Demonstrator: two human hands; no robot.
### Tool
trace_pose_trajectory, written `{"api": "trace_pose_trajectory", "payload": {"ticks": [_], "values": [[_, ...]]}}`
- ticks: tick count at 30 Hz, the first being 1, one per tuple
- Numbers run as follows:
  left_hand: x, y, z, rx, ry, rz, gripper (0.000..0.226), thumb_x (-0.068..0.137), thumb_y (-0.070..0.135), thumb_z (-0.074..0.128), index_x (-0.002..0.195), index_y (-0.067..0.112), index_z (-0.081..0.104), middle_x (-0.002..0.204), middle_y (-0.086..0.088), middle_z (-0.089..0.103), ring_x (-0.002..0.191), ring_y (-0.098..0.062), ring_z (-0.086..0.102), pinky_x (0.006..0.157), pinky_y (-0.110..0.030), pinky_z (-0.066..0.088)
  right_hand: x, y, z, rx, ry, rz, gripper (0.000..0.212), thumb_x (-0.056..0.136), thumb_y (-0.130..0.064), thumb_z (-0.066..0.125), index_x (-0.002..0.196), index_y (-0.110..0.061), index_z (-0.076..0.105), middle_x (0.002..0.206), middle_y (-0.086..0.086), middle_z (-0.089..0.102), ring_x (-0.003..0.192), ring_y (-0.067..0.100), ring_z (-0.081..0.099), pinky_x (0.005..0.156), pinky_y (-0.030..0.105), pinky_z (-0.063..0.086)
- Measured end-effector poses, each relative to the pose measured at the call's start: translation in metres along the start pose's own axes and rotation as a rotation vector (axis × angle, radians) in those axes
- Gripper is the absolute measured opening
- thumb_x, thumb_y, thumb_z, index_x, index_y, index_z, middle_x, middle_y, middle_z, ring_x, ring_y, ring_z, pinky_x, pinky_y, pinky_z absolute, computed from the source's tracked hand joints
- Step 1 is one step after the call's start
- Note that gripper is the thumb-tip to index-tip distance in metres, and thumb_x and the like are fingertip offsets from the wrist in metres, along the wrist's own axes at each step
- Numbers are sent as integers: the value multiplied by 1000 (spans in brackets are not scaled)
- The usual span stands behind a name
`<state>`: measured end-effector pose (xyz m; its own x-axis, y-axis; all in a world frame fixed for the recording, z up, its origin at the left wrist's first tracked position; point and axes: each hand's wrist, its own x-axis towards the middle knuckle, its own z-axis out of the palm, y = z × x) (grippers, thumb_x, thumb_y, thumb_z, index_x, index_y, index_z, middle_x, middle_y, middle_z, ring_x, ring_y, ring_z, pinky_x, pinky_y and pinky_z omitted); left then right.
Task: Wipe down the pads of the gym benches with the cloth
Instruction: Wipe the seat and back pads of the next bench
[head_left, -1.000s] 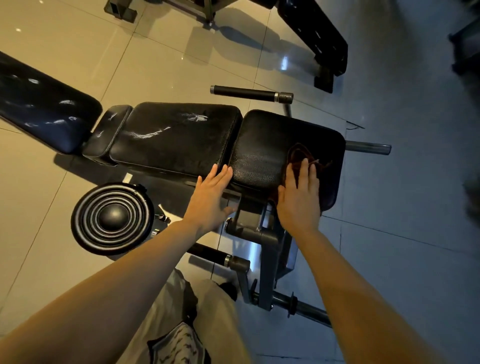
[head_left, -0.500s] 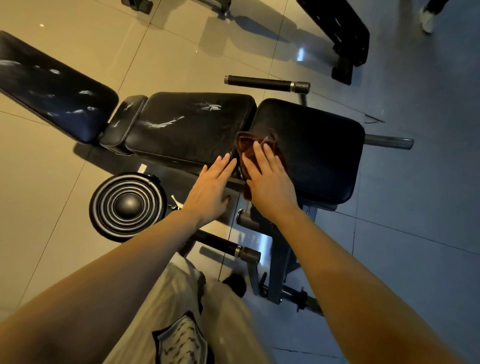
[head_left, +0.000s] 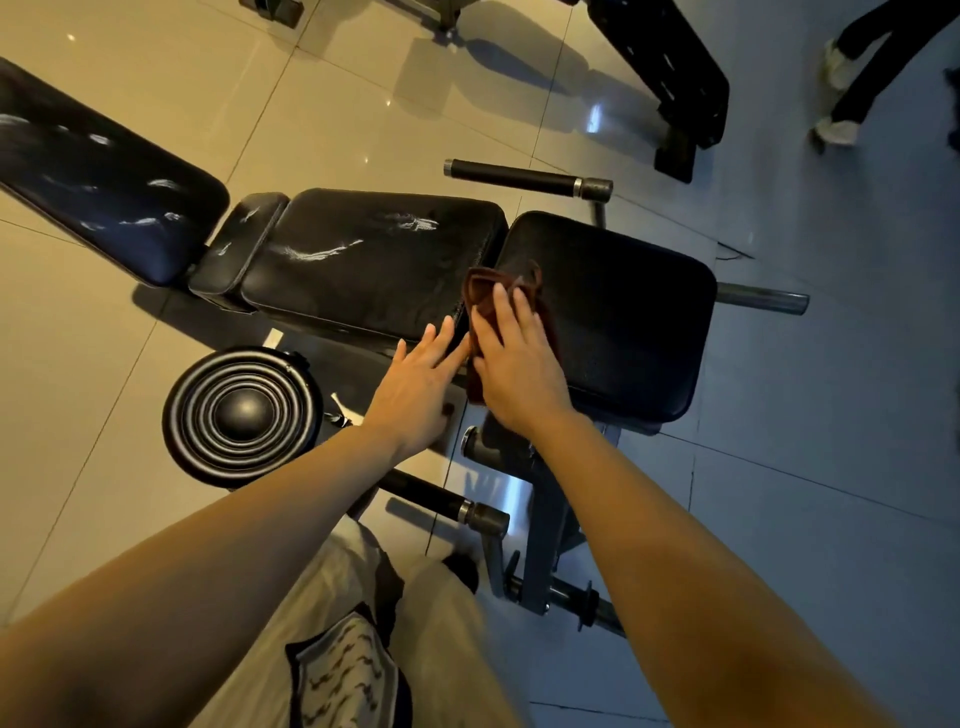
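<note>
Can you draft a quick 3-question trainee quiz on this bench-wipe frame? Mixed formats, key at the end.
1. True or false: the right hand presses the cloth flat with straight fingers.
2. Multiple choice: the cloth lies on which part of the seat pad? A) the edge next to the middle pad; B) the edge by the bare steel bar; C) its centre.
3. Fill in: the left hand rests by the near edge of the ___ pad.

Key: 1 true; 2 A; 3 middle
</note>
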<state>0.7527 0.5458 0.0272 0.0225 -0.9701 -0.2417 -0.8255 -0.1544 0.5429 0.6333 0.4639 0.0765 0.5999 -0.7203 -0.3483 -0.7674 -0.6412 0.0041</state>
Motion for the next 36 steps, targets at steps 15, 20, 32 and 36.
{"api": "trace_pose_trajectory", "payload": {"ticks": [15, 20, 32, 36], "values": [[7, 8, -8, 111, -1, -6, 82, 92, 13, 57, 154, 26, 5, 161, -12, 4, 148, -29, 7, 118, -44, -1, -10, 16, -2, 39, -1, 134, 58, 103, -30, 38, 155, -17, 13, 162, 10, -8, 148, 29, -12, 120, 44, -2], [7, 2, -13, 80, 19, 21, 77, 94, 18, 57, 154, 29, 10, 161, -7, 11, 148, -25, 14, 118, -45, -1, 40, 33, -20, 73, -18, 86, 57, 104, -36, 34, 155, -24, 12, 163, 4, -10, 149, 23, -10, 120, 41, 1], [35, -2, -28, -221, 167, 14, 62, 93, 36, 59, 148, 19, 35, 152, -8, 34, 139, -25, 26, 114, -34, 22, 28, 35, -10, 38, 11, 142, 59, 103, -44, 32, 155, -26, 10, 163, 6, -7, 149, 25, -9, 122, 46, 2], [48, -1, -32, -232, 192, 14, 66, 90, 39, 62, 147, 14, 38, 150, -9, 38, 138, -26, 30, 114, -35, 24, 80, 51, -26, 73, 24, 212, 59, 103, -42, 31, 155, -26, 9, 163, 7, -7, 149, 27, -10, 122, 47, 2]]}}
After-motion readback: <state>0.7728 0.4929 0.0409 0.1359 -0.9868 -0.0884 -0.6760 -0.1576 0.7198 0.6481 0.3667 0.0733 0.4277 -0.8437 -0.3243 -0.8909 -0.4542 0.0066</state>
